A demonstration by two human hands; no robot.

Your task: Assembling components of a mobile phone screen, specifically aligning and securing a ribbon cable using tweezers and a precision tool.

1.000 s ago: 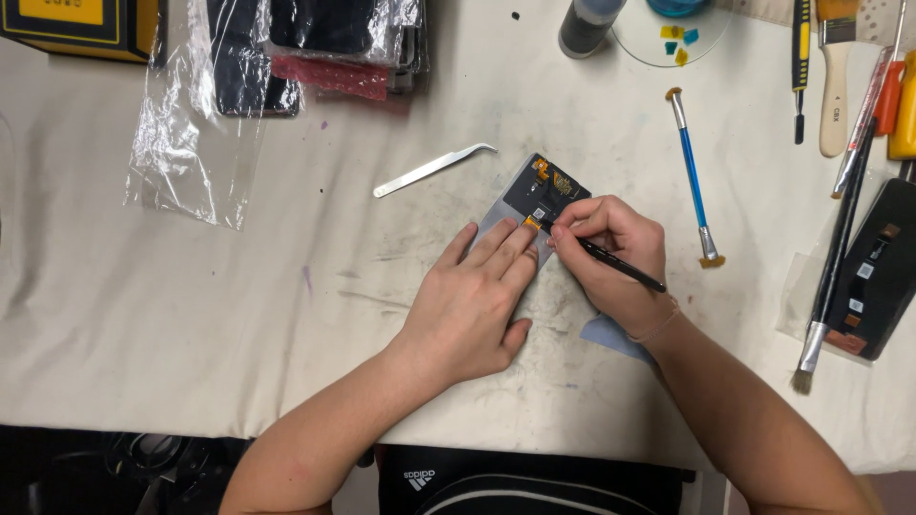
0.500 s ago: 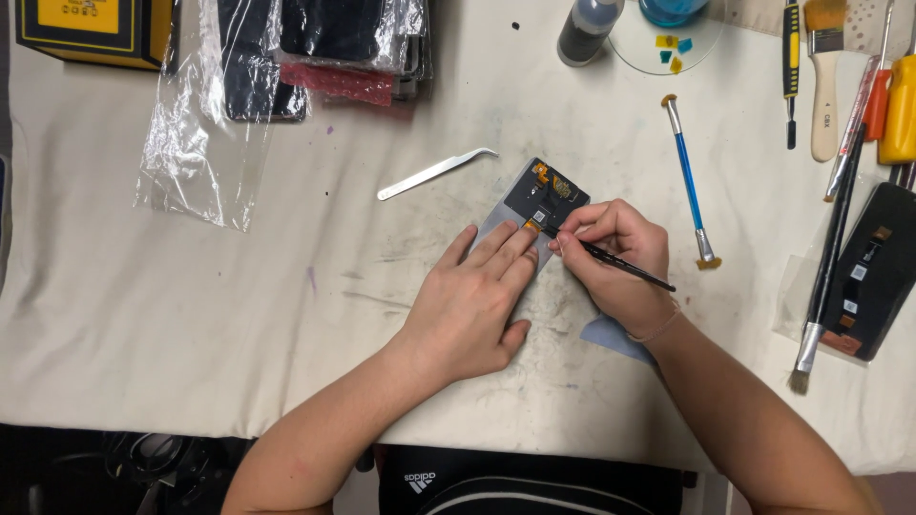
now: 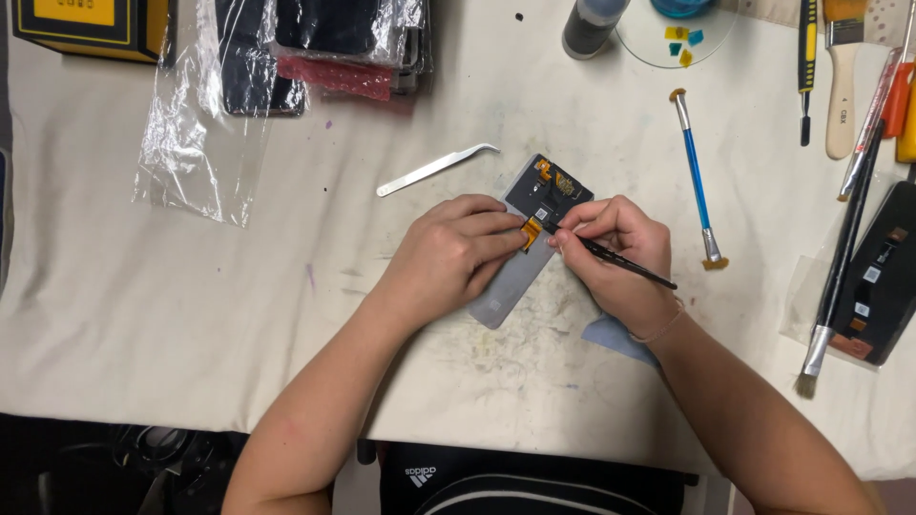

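A grey phone screen panel (image 3: 515, 277) lies face down on the stained cloth, its dark top end with orange flex cables (image 3: 551, 181) pointing up and right. My left hand (image 3: 456, 253) rests on the panel, with its fingertips pressed next to a small orange flex connector (image 3: 530, 232). My right hand (image 3: 615, 250) grips a thin black tool (image 3: 620, 262) like a pen, its tip at that connector.
Silver tweezers (image 3: 434, 169) lie left of the panel. A blue-handled tool (image 3: 697, 181) lies to the right, then brushes (image 3: 840, 248) and another dark panel (image 3: 883, 277). Plastic bags (image 3: 205, 124) with phones and a yellow-black box (image 3: 91, 24) sit at the back left; a bottle (image 3: 590, 27) at the back.
My left hand's fingers have curled in and shifted slightly toward the connector. The view has shifted a little; the right hand keeps the tool at the same spot.
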